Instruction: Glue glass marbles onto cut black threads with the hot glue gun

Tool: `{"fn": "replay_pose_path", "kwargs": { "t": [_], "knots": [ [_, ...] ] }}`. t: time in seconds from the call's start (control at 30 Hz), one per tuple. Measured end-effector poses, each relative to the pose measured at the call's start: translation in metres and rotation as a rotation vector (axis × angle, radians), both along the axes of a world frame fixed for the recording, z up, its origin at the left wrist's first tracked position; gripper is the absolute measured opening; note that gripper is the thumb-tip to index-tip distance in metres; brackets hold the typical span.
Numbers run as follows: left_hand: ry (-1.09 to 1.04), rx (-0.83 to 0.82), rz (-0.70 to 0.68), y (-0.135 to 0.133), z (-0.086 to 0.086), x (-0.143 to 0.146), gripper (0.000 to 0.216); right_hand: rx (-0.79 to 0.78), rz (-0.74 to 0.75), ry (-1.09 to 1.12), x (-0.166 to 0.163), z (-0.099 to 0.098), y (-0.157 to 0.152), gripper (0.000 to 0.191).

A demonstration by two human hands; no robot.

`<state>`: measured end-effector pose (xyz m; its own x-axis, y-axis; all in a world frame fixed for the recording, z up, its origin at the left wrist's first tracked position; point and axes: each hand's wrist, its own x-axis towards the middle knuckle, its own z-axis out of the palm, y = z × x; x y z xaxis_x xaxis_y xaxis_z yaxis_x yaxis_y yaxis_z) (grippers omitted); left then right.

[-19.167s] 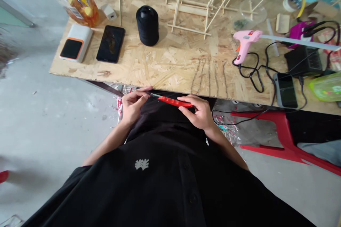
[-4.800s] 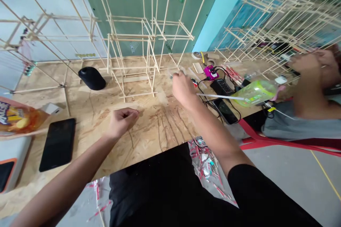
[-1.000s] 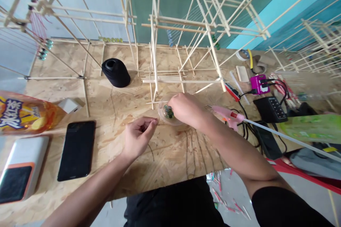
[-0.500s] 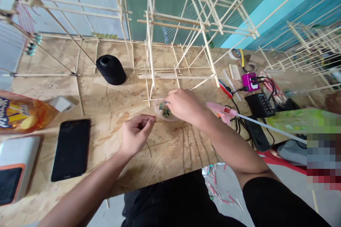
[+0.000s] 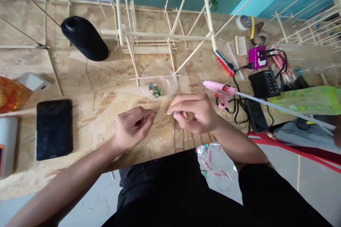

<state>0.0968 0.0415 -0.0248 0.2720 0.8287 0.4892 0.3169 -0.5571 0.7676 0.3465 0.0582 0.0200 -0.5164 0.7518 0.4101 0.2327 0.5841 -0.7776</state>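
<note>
My right hand [image 5: 195, 111] pinches a small bluish marble [image 5: 176, 112] between thumb and fingertips, just above the board. Facing it, my left hand [image 5: 134, 126] is closed in a pinch at the fingertips. A thin dark string hung below that hand a moment ago; now the fingers mostly hide what they hold. Behind both hands sits a clear plastic bowl [image 5: 174, 84] with several greenish glass marbles [image 5: 156, 93] in it. Several dark strings [image 5: 183, 139] lie side by side near the board's front edge, partly under my right hand.
A wooden stick frame [image 5: 170, 37] rises behind the bowl. To the right lie a pink glue gun [image 5: 223, 94], a red cutter [image 5: 224, 63], a purple adapter [image 5: 258, 57] and cables. A black thread spool [image 5: 85, 39] and a phone [image 5: 54, 129] are on the left.
My right hand has come out of the bowl with a marble and moved down toward me, across from my left hand. The view has tilted downward.
</note>
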Motion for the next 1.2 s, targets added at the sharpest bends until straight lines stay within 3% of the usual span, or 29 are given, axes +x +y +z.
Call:
{"fn": "replay_pose_path", "kwargs": {
  "t": [0.1, 0.23, 0.37, 0.57, 0.8, 1.0, 1.2],
  "knots": [
    [-0.021, -0.130, 0.009, -0.007, 0.001, 0.014, 0.009, 0.007, 0.013, 0.060, 0.001, -0.018, 0.003, 0.018],
    [-0.092, -0.258, 0.010, -0.012, -0.001, 0.031, 0.010, 0.074, -0.040, 0.048, 0.002, -0.026, 0.000, 0.026],
    [-0.105, -0.124, -0.020, -0.012, -0.004, 0.036, 0.005, 0.004, -0.141, 0.009, 0.005, -0.026, -0.008, 0.024],
    [0.042, 0.068, 0.009, -0.007, -0.003, 0.023, 0.021, -0.029, -0.147, -0.011, 0.007, -0.032, -0.008, 0.010],
    [0.144, -0.092, 0.024, -0.010, -0.003, 0.022, 0.010, -0.028, -0.138, -0.106, 0.000, -0.042, -0.015, 0.004],
    [0.178, -0.146, 0.032, -0.009, -0.005, 0.024, 0.016, -0.044, -0.150, -0.111, 0.000, -0.045, -0.017, 0.007],
    [0.182, -0.164, 0.018, -0.009, -0.002, 0.024, 0.028, 0.214, -0.110, -0.157, 0.006, -0.051, -0.017, 0.022]
  ]
}}
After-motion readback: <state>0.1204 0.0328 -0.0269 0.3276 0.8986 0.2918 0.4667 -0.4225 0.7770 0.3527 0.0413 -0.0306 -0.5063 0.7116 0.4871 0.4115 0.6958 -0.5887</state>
